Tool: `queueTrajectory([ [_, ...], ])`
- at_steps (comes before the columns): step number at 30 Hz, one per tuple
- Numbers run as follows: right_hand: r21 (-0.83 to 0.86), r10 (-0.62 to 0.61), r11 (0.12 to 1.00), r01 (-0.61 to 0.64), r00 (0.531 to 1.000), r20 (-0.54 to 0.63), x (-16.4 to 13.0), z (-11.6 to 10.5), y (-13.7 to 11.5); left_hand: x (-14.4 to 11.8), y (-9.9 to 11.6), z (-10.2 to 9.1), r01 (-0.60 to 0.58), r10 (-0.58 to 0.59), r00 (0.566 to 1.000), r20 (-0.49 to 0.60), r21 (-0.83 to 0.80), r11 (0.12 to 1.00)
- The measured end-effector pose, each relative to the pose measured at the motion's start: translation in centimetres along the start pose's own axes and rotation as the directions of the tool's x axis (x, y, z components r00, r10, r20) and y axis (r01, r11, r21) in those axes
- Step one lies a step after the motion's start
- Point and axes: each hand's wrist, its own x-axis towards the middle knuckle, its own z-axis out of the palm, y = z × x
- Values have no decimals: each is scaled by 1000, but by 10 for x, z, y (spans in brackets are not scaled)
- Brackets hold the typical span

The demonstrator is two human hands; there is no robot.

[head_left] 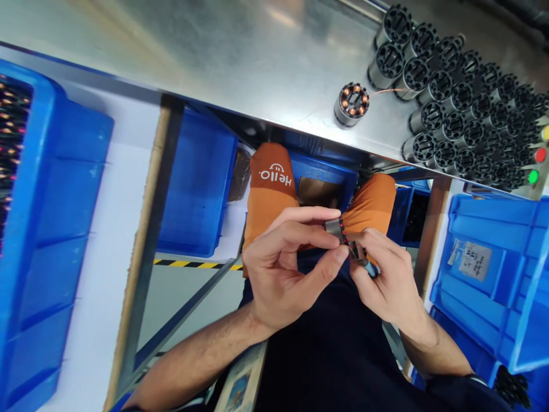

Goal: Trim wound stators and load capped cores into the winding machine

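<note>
Thumb and fingers of the left hand pinch one metal part, red dots along its rim; the right hand has fingers curled around one blue-handled tool, tip up by that rim, contact impossible to tell. Both hands are clear of the steel bench, its edge at twelve o'clock. Just inside it, one copper-wound core! Open metal at eleven. At one to two, dark-slotted cores, over twenty, the far ones blurred; three buttons at two.
</note>
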Motion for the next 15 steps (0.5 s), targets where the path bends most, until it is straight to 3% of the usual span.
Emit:
queueTrajectory([
  [6, -80, -5, 997, 5, 1000, 2, 0, -1, -1, 0, 1, -3, -15, 15, 1000, 9, 37, 999],
  [12, -26, 15, 1000, -15, 1000, 4, -1, 2, 9, -1, -8, -3, -24, 24, 1000, -14, 18, 1000],
  [15, -49, 78, 996, -79, 997, -23, -4, -4, 18, -4, -9, -18, -47, 52, 997, -53, 90, 995],
])
